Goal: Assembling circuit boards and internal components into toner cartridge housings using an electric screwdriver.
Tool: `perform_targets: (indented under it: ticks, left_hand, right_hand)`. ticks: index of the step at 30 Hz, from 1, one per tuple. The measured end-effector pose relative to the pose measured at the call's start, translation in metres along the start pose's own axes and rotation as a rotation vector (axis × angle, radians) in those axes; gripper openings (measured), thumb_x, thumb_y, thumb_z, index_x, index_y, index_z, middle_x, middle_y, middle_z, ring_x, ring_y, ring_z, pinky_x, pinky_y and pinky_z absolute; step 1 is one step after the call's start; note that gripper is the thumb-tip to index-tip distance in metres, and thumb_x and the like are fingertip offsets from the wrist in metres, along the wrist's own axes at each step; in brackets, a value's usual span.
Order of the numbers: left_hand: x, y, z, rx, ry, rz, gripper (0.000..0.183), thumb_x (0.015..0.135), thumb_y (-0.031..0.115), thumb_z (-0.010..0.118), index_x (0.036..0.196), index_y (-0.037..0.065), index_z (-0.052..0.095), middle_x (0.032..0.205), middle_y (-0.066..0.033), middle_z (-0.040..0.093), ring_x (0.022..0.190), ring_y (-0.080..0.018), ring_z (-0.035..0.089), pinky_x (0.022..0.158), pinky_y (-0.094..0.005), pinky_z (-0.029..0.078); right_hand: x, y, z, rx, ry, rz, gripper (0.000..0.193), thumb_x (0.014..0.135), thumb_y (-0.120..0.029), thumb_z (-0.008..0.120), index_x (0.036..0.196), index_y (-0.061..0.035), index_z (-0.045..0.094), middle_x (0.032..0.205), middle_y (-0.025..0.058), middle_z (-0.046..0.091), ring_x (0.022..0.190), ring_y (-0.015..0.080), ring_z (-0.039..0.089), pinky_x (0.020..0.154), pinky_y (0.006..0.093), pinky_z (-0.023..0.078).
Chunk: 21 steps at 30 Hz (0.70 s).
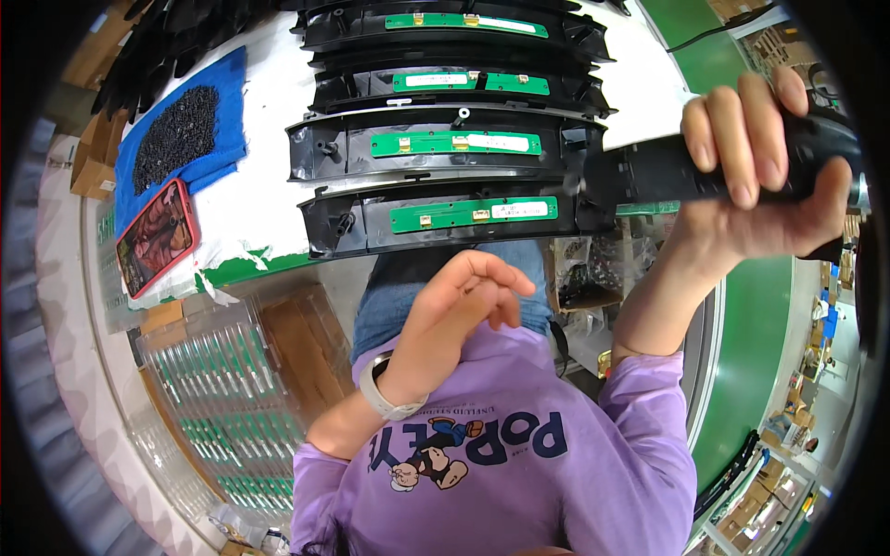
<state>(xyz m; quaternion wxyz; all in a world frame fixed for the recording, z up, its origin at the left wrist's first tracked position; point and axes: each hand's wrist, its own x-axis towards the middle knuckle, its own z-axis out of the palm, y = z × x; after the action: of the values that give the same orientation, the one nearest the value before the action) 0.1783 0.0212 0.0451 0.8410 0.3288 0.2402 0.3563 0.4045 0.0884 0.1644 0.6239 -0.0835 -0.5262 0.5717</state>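
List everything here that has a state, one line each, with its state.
Right hand: closed around a black power tool, raised.
Left hand: empty, fingers curled, above the lap.
Black housings: stacked in a row, each with a green circuit board seated.
Phone: screen lit, lying flat.
Screws: loose pile on blue cloth.

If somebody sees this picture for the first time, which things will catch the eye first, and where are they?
Four black housings, each with a green circuit board, lie stacked up the middle of the white bench. At right, the right hand grips a black power tool beside the nearest housing; the left hand hangs loosely curled below it. At left lie a red-cased phone and a screw pile on blue cloth.
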Motion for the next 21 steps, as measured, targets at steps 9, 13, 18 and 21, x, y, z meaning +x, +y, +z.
perform_targets:
  ticks: [9, 13, 18, 21]
  left_hand:
    - [-0.002, -0.012, -0.008, -0.109, -0.048, -0.056, 0.015, 0.097, 0.011, 0.037, 0.106, 0.001, 0.043, 0.107, -0.0154, 0.059, 0.091, -0.0216, 0.062, 0.08, -0.0289, 0.048]
    - [0.0, -0.009, -0.008, -0.047, -0.087, -0.137, 0.014, 0.097, 0.011, 0.038, 0.104, 0.0, 0.045, 0.104, -0.016, 0.061, 0.087, -0.0213, 0.064, 0.077, -0.0283, 0.05]
    - [0.005, -0.012, -0.007, 0.035, -0.074, -0.138, 0.014, 0.096, 0.009, 0.04, 0.103, -0.001, 0.047, 0.104, -0.0159, 0.061, 0.09, -0.0213, 0.064, 0.079, -0.0283, 0.051]
    - [0.005, -0.013, -0.006, -0.025, -0.048, -0.162, 0.015, 0.095, 0.007, 0.038, 0.104, -0.001, 0.047, 0.105, -0.0161, 0.061, 0.094, -0.0227, 0.064, 0.081, -0.0291, 0.051]
  right_hand:
    - [0.023, 0.047, 0.026, -0.202, 0.535, -0.19, 0.036, 0.087, -0.034, 0.052, 0.099, -0.0003, 0.046, 0.052, 0.0025, 0.045, 0.035, 0.0123, 0.04, 0.038, 0.0269, 0.039]
    - [0.023, 0.046, 0.024, -0.239, 0.495, -0.157, 0.035, 0.086, -0.032, 0.054, 0.098, -0.0001, 0.046, 0.053, 0.0031, 0.045, 0.035, 0.0126, 0.04, 0.038, 0.0269, 0.039]
    - [0.024, 0.048, 0.021, -0.276, 0.442, -0.105, 0.034, 0.085, -0.03, 0.055, 0.097, 0.0, 0.046, 0.054, 0.0038, 0.045, 0.036, 0.0129, 0.04, 0.039, 0.0269, 0.038]
    - [0.024, 0.049, 0.018, -0.297, 0.408, -0.073, 0.033, 0.084, -0.029, 0.056, 0.096, 0.0001, 0.046, 0.054, 0.0042, 0.046, 0.036, 0.0131, 0.04, 0.039, 0.0269, 0.038]
